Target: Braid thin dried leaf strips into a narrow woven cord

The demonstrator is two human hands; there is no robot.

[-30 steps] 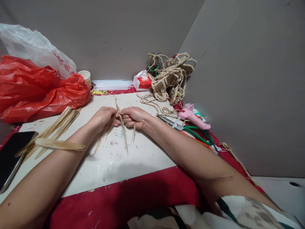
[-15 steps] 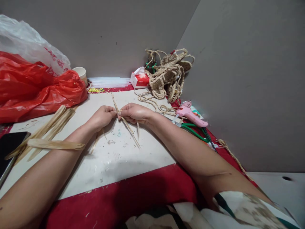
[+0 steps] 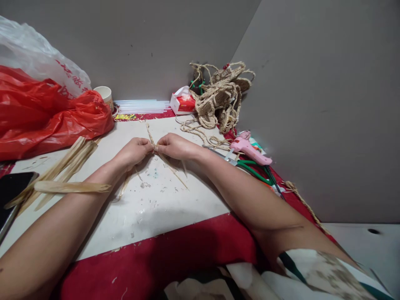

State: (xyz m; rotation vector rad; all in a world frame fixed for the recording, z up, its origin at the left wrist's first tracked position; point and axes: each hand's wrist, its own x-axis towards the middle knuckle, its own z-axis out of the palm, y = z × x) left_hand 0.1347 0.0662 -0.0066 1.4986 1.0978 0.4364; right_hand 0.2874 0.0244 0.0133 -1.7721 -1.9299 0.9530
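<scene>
A thin straw braid (image 3: pixel 149 132) rises away from me over the white board, its near end pinched between both hands. My left hand (image 3: pixel 137 151) closes thumb and forefinger on it from the left. From the right, my right hand (image 3: pixel 175 146) grips the same spot, fingertips nearly touching those of the left. Loose strands (image 3: pixel 175 173) trail toward me below the right hand, and others hang under the left wrist. Flat dried straw strips (image 3: pixel 70 187) lie by my left forearm, one crossing over the rest.
Red and clear plastic bags (image 3: pixel 53 112) crowd the left, above a phone (image 3: pixel 14 191). At the back are a paper cup (image 3: pixel 104 96), clear glue sticks (image 3: pixel 140 106), a tissue pack (image 3: pixel 183 101) and coiled straw rope (image 3: pixel 218 98). Rightward lie a pink glue gun (image 3: pixel 250 150) and green-handled scissors (image 3: pixel 254 171).
The hands keep their pinch on the braid with only slight finger movement. The loose strands below the right hand have shifted a little to the right.
</scene>
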